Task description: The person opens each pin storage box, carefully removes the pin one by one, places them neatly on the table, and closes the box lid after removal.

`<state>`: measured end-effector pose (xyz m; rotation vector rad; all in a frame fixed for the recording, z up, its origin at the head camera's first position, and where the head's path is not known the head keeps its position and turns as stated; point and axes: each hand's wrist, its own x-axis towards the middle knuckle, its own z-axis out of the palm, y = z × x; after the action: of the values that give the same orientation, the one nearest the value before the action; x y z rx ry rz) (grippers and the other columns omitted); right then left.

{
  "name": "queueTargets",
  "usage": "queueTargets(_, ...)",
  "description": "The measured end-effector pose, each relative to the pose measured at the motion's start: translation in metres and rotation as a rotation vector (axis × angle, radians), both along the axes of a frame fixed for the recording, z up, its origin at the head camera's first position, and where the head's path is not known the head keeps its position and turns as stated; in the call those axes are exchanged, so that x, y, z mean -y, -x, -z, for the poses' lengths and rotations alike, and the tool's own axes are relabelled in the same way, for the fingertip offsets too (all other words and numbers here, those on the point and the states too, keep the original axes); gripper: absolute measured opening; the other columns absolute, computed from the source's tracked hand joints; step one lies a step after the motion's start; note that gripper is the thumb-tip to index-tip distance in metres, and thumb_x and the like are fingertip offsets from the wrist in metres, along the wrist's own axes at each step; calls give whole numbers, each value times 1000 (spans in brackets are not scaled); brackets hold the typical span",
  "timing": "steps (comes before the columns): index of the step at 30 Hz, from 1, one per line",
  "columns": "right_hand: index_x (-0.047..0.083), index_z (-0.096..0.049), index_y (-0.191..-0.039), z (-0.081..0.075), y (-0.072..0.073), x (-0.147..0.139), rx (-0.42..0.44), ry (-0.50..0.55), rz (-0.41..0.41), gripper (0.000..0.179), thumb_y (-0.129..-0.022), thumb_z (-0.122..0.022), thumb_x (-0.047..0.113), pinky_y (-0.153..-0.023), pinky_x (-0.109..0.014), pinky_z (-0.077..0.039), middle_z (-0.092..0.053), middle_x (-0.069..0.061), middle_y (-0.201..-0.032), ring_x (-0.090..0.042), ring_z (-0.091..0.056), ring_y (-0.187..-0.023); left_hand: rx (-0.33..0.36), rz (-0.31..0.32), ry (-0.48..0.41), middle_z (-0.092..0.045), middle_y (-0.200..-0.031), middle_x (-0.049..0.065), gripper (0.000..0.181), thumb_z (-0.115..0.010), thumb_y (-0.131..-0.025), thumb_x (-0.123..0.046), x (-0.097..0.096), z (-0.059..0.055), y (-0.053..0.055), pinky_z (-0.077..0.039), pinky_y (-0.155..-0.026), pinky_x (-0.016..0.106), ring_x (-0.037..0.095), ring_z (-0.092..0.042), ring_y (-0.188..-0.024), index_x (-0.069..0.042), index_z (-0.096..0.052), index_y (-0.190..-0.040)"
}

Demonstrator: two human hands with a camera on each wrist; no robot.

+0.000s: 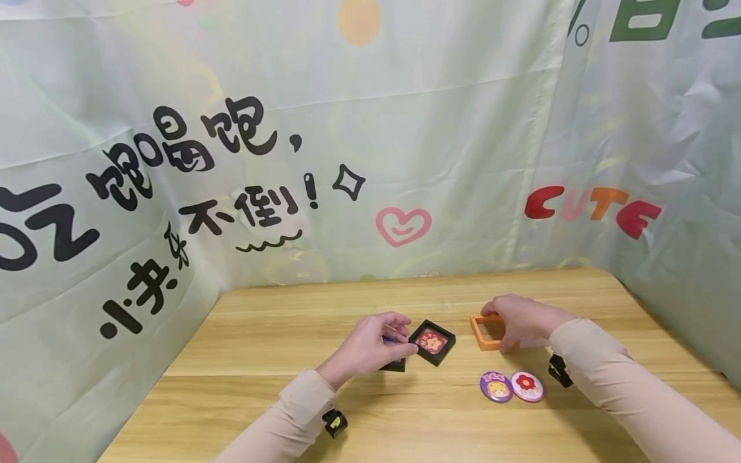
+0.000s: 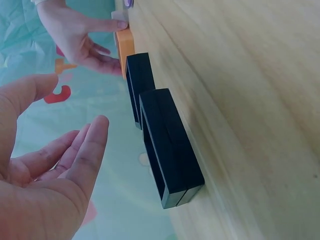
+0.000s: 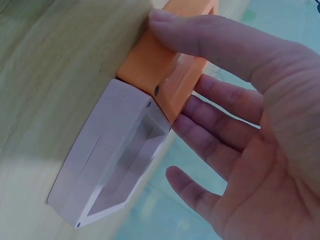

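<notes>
My right hand (image 1: 523,321) grips a square orange frame (image 3: 147,62), thumb on one side and fingers on the opposite one. Against the orange frame's corner stands a pale pink frame (image 3: 90,155), mostly hidden behind the hand in the head view. My left hand (image 1: 370,344) hovers above a black frame (image 2: 170,145), its fingers spread and holding nothing. That frame has something blue inside, largely covered by the hand in the head view. Just right of it lies a second black frame (image 1: 451,343) around a red badge with a star-shaped figure (image 1: 431,342).
Two round badges lie side by side nearer me: a purple one with a yellow bear (image 1: 496,388) and a white one with a red flower (image 1: 527,386). The wooden table (image 1: 260,360) ends at a printed cloth backdrop (image 1: 463,161) behind and on both sides.
</notes>
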<state>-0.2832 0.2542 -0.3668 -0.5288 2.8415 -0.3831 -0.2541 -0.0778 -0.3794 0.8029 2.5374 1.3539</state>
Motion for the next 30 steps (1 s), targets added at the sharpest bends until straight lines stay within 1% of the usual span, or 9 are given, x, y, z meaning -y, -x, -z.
queueTargets(4, -5, -64, -138, -3, -2, 2, -5, -24, 0, 81, -70, -101, 13, -105, -60, -57, -70, -19, -126, -33, -66, -112, 6, -4, -7, -72, -127, 18, 49, -84, -94, -22, -2, -2, 0, -63, -90, 23, 21, -73, -110, -5, -68, -137)
queueTargets(8, -4, -59, -146, -9, -4, 9, -32, -38, -16, 92, -69, -103, 19, -105, -63, -56, -66, -25, -136, -43, -66, -122, 4, -15, 2, -72, -126, 17, 51, -86, -92, -22, -4, -4, 1, -63, -90, 22, 21, -73, -110, -6, -68, -137)
queueTargets(12, -1, -59, -149, -16, -6, 20, -64, -27, -50, 90, -72, -100, 20, -106, -64, -56, -63, -27, -146, -48, -63, -130, -2, -20, 18, -73, -125, 17, 52, -88, -91, -21, -8, -6, 2, -62, -89, 20, 23, -72, -110, -5, -68, -137)
queueTargets(17, 1, -59, -149, -21, -9, 34, -90, -18, -86, 83, -77, -97, 19, -110, -64, -53, -60, -26, -151, -49, -60, -135, -13, -22, 33, -73, -123, 18, 53, -89, -90, -18, -13, -6, 3, -62, -88, 18, 30, -73, -113, -4, -68, -136)
queueTargets(23, 2, -60, -149, -19, -8, 48, -101, -8, -121, 79, -81, -95, 22, -112, -63, -53, -61, -24, -149, -46, -62, -133, -50, -41, 133, -73, -124, 15, 61, -91, -88, -24, -19, -4, 7, -62, -91, 24, 25, -71, -111, -2, -66, -139)
queueTargets(27, 0, -60, -148, -16, -7, 59, -109, -3, -155, 81, -79, -97, 25, -114, -61, -52, -62, -24, -149, -46, -62, -134, -98, -57, 227, -72, -127, 15, 67, -92, -86, -29, -24, -3, 7, -62, -97, 32, 26, -70, -112, 0, -65, -141)
queueTargets(30, -1, -60, -148, -13, -7, 68, -105, -5, -172, 87, -76, -100, 25, -114, -60, -52, -61, -25, -150, -46, -61, -135, -140, -70, 310, -71, -130, 16, 73, -93, -85, -33, -30, -4, 5, -61, -98, 35, 25, -70, -115, 0, -63, -143)
